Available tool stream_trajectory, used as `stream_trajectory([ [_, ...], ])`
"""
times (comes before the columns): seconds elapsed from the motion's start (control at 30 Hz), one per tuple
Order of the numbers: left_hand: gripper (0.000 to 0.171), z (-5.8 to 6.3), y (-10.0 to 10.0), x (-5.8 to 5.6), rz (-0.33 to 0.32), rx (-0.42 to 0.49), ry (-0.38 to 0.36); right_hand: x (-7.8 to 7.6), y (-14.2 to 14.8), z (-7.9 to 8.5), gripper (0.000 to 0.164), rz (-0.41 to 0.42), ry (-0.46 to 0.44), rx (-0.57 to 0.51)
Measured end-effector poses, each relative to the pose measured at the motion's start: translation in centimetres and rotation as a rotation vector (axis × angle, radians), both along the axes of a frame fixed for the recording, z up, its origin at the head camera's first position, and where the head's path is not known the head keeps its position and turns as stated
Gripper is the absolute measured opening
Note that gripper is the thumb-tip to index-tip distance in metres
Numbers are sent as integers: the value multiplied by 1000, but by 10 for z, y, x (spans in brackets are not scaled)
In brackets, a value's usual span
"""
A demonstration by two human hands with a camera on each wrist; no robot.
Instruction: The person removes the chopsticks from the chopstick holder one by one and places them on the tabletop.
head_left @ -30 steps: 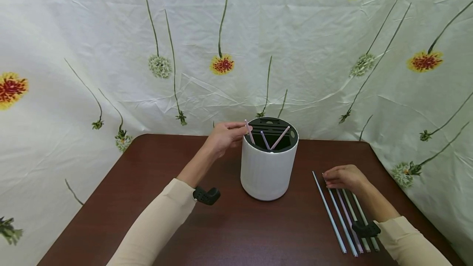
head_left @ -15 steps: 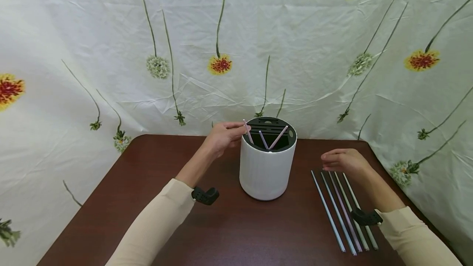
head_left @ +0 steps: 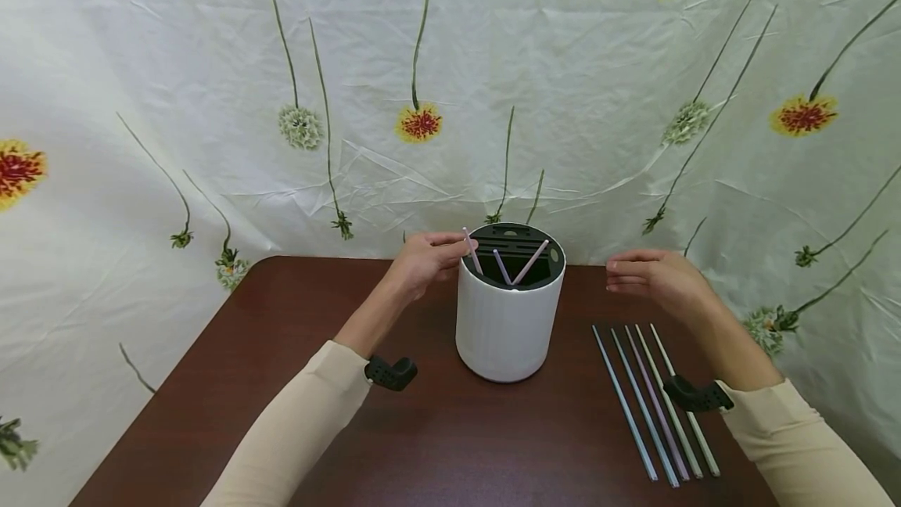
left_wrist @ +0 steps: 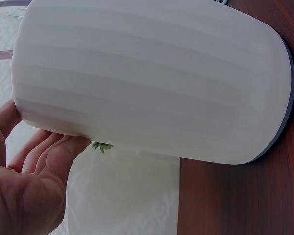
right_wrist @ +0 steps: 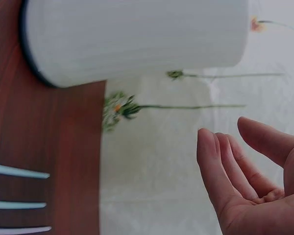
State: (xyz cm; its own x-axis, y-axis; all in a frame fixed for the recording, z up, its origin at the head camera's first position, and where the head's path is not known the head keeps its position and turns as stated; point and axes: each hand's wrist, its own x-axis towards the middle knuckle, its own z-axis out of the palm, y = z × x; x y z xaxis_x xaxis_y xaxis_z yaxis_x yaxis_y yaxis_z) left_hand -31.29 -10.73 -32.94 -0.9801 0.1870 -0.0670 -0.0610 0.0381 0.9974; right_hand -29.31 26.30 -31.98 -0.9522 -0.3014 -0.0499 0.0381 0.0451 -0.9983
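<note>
A white round utensil holder (head_left: pixel 508 335) with a black slotted top (head_left: pixel 510 237) stands upright on the table. In it lean three pastel chopsticks, one of them pink (head_left: pixel 535 260). My left hand (head_left: pixel 425 264) touches the holder's left side at the rim; the left wrist view has its thumb (left_wrist: pixel 7 117) at the rim and fingertips (left_wrist: pixel 81 142) against the wall. Away to the right, my right hand (head_left: pixel 658 276) hovers beyond the loose chopsticks with nothing in it, thumb apart from the loosely bent fingers. Several blue, purple and pale green chopsticks (head_left: pixel 626 405) lie side by side beneath the right forearm.
The dark red-brown table (head_left: pixel 436 444) has a rounded far-left corner. Behind it hangs a white cloth (head_left: pixel 591 45) printed with flowers. Black camera bands sit on the left wrist (head_left: pixel 391 373) and right wrist (head_left: pixel 693 395).
My right hand has risen from over the far ends of the loose chopsticks and moved away toward the table's back edge. The left hand and the holder keep their place.
</note>
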Motion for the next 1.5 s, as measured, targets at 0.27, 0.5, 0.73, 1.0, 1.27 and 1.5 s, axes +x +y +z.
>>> stream_trajectory([
  [0.27, 35, 0, 0, 1, -8, 4, 2, 7, -19, 23, 11, -24, 47, -27],
  [0.5, 35, 0, -1, 1, -7, -4, 7, 15, -39, 41, 10, -44, 91, 35],
  [0.73, 35, -1, -2, 1, -4, -20, 7, 26, -61, 52, 28, -47, 152, 90],
  [1.0, 36, -2, -2, 1, -10, -7, 3, 33, -81, 52, 43, -13, 224, 264],
  [1.27, 36, -3, -2, 0, -9, 5, 6, 33, -98, 42, 43, 25, 250, 246],
  [1.5, 36, -3, -2, 0, -13, 17, 10, 33, -107, 37, 35, 15, 242, 253],
])
